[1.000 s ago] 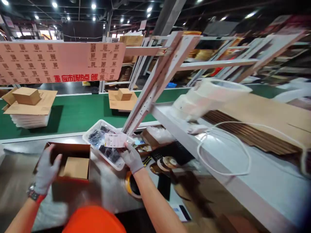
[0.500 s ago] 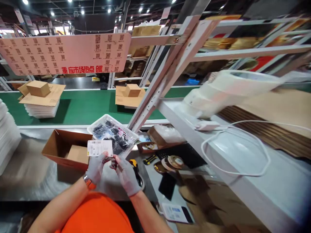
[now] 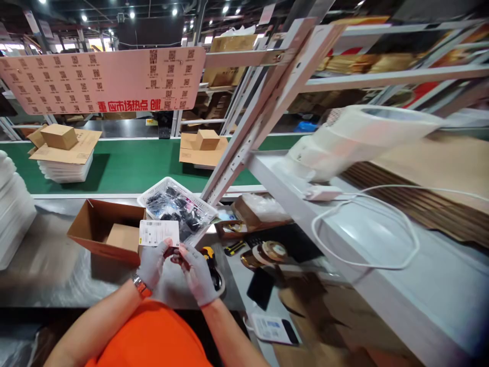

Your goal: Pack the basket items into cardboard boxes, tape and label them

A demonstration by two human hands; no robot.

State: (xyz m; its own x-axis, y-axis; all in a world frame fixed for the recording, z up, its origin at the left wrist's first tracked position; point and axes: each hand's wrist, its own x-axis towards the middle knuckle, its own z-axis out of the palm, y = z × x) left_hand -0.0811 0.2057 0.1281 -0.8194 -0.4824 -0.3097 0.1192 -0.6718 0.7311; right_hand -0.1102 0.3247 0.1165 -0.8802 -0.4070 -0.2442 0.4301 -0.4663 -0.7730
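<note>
A white printed label (image 3: 158,233) is pinched in my left hand (image 3: 154,265), which wears a pale glove with bare fingertips. My right hand (image 3: 197,275), gloved the same way, has its fingers closed at the label's lower right corner; what they grip is too small to make out. Left of the label stands an open cardboard box (image 3: 103,251) with a smaller brown box (image 3: 123,237) inside. Just behind the label, a white basket (image 3: 208,210) holds several clear-wrapped dark items.
Behind the bench runs a green conveyor (image 3: 145,168) bearing cardboard and white stacks. White foam sheets (image 3: 17,219) stand at the far left. A slanted metal post (image 3: 244,148) and a shelf with tape rolls (image 3: 344,142) are on the right. A tape dispenser (image 3: 214,270) lies beside my right hand.
The view has shifted slightly. Both hands keep nearly the same pose around the label, with only small finger movement.
</note>
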